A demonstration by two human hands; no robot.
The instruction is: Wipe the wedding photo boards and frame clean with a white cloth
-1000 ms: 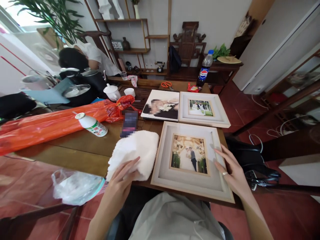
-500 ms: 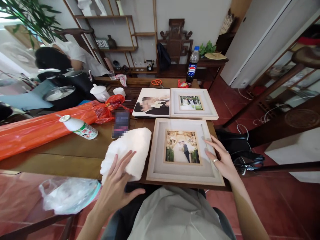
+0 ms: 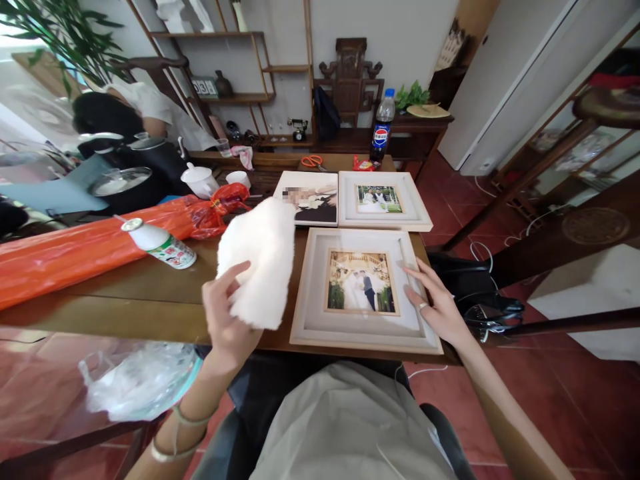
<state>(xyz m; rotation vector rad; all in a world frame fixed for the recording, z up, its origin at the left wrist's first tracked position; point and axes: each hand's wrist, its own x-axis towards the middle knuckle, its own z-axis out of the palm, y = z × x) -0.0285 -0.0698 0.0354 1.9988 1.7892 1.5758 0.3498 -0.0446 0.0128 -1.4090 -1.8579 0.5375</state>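
A white fluffy cloth is bunched in my left hand, raised over the table edge just left of a picture frame. That picture frame lies face up, light wood around a wedding photo of a couple. My right hand, a ring on one finger, grips its right edge, with fingertips over the border. Behind it lie a second light picture frame with a smaller couple photo and a white-edged photo panel, partly covered by the cloth.
On the wooden table are a long red plastic-wrapped bundle, a white bottle, a white lidded cup, orange-handled scissors and a cola bottle. A person leans at the far left. A plastic bag sits below the table edge.
My left hand has gone from lying spread on the cloth to grasping it, lifting it off the table. The blurred dark item behind is now covered. My right hand stays on the frame.
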